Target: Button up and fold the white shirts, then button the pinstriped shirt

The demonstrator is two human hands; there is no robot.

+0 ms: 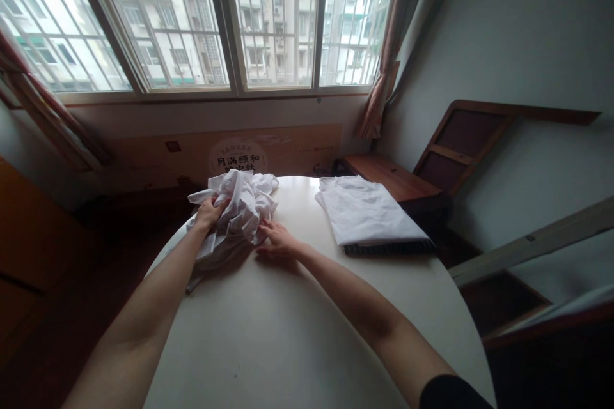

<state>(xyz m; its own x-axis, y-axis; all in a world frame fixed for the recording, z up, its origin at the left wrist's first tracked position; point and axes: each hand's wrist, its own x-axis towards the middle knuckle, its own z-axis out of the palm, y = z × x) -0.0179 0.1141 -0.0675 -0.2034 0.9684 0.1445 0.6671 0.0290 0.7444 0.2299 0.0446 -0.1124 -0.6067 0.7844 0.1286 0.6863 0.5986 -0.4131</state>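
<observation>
A crumpled white cloth point(244, 201) lies in a heap at the far left part of the round white table point(268, 345). My left hand point(210, 212) grips the left side of the heap, its fingers closed on the fabric. At the heap's right lower edge is my right hand point(278, 239), fingers apart and touching the cloth. Part of the cloth hangs in shadow near the table's left edge. To the right, a folded white cloth point(374, 211) rests on a dark striped folded piece point(388, 247), away from both hands.
Behind the table are a barred window point(273, 19) and a printed panel point(288, 147) below it. A wooden chair point(460, 140) stands at the right by the wall, beside a low brown wooden surface point(388, 177). Curtains point(377, 108) hang beside the window.
</observation>
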